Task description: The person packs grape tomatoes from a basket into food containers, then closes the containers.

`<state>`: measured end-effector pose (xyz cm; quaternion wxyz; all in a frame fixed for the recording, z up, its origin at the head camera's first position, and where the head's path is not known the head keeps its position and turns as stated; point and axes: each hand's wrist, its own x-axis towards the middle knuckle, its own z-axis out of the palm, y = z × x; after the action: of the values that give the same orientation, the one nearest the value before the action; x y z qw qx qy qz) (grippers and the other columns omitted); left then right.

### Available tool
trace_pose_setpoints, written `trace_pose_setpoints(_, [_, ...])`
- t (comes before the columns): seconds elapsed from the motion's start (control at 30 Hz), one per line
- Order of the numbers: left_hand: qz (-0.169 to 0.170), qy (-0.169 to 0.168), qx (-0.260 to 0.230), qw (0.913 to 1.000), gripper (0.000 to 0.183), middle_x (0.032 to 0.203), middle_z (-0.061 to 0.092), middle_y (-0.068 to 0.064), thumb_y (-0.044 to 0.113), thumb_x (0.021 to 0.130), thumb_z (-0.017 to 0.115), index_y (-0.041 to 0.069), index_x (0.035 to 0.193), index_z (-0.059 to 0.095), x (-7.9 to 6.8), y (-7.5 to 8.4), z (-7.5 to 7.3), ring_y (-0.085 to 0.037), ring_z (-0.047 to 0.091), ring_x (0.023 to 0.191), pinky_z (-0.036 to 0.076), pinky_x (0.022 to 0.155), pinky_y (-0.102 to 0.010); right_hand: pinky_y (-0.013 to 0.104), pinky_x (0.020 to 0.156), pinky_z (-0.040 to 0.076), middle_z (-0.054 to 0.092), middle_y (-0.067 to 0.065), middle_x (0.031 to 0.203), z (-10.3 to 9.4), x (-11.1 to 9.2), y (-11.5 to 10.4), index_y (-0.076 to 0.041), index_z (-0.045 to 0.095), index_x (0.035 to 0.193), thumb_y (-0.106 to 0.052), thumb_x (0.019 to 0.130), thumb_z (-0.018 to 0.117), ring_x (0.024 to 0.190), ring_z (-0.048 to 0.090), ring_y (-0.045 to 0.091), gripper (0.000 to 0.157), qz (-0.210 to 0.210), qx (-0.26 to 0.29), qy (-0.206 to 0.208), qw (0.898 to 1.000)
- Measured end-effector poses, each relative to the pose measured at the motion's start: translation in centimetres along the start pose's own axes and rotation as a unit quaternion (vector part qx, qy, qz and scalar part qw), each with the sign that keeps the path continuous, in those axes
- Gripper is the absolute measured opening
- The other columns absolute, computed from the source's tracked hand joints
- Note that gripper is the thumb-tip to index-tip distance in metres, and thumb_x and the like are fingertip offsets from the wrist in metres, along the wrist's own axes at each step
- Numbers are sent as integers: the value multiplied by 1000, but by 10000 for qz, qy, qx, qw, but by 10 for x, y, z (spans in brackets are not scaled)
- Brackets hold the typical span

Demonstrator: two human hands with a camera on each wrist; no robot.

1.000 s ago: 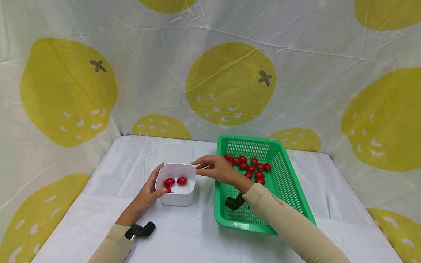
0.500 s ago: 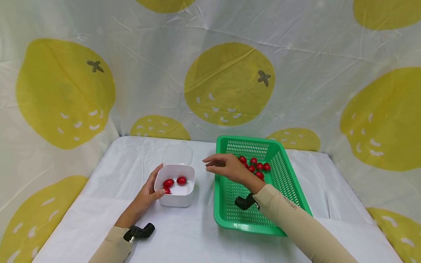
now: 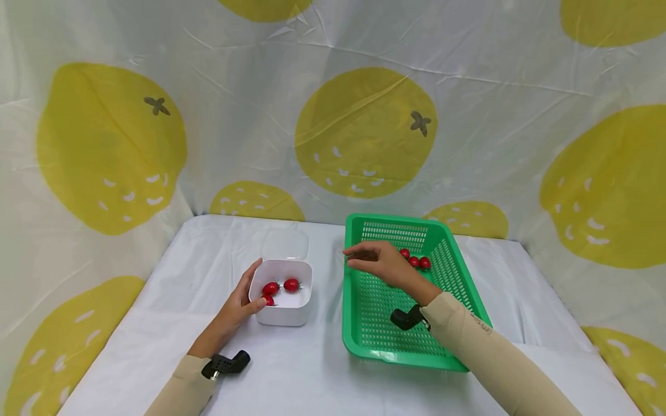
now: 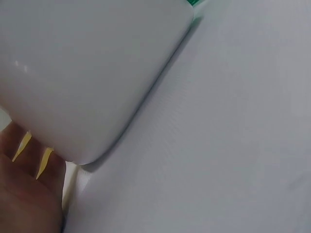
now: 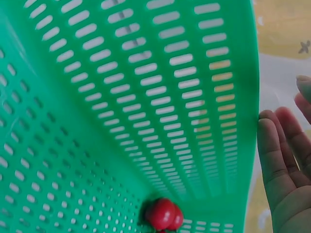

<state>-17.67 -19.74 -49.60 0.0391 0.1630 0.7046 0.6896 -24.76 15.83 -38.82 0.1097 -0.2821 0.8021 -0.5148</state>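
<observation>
- The small oval red cherry tomatoes (image 3: 425,263) lie in two places: three show at the far end of the basket, others perhaps hidden behind the right hand, and three show in the square white plastic box (image 3: 283,315).
- Tomatoes this round will likely roll; a light fingertip pinch round the middle, one at a time, should serve better than a scoop.
- Set each tomato down inside the box, low over its floor, so that it does not bounce against the others.
- The left hand (image 3: 236,306) grips the box's left side, thumb over the near rim; that thumb is best eased outward if it crowds the nearest tomato.
- The right hand (image 3: 384,263) is above the left rim of the green perforated plastic basket (image 3: 385,355), fingers extended together, thumb apart, nothing visible in its grasp.
- Lift the black wrist camera (image 3: 407,318) well over that rim.
- The clear plastic lid (image 3: 285,245) lies behind the box on the white-covered bench (image 3: 333,393); mind it when reaching across.
</observation>
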Motion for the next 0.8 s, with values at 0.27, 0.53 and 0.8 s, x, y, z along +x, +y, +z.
trace_pose_setpoints(0.27, [-148, 38, -20, 9999, 78, 158, 15, -2, 10, 91, 55, 32, 154, 14, -4, 1, 3, -28, 14, 144, 22, 112, -48, 25, 59, 50, 65, 12, 122, -14, -12, 4, -8, 63, 125, -22, 93, 66, 97, 64, 16, 35, 261, -96, 131, 9995])
trace_pose_setpoints(0.53, [-128, 14, 5, 9999, 78, 157, 18, -2, 11, 92, 55, 30, 155, 13, -5, 3, 3, -27, 16, 143, 26, 110, -40, 36, 89, 52, 65, 13, 121, -27, -17, 10, -8, 67, 120, -22, 92, 67, 109, 63, 23, 31, 219, -351, 329, 9986])
trace_pose_setpoints(0.8, [5, -25, -77, 10000, 78, 158, 15, -7, 8, 92, 54, 24, 155, 12, -3, 1, 2, -31, 13, 143, 31, 103, -17, 40, 88, 51, 66, 13, 119, -40, -24, 25, -6, 66, 120, -25, 92, 67, 106, 63, 24, 34, 307, -790, 477, 9953])
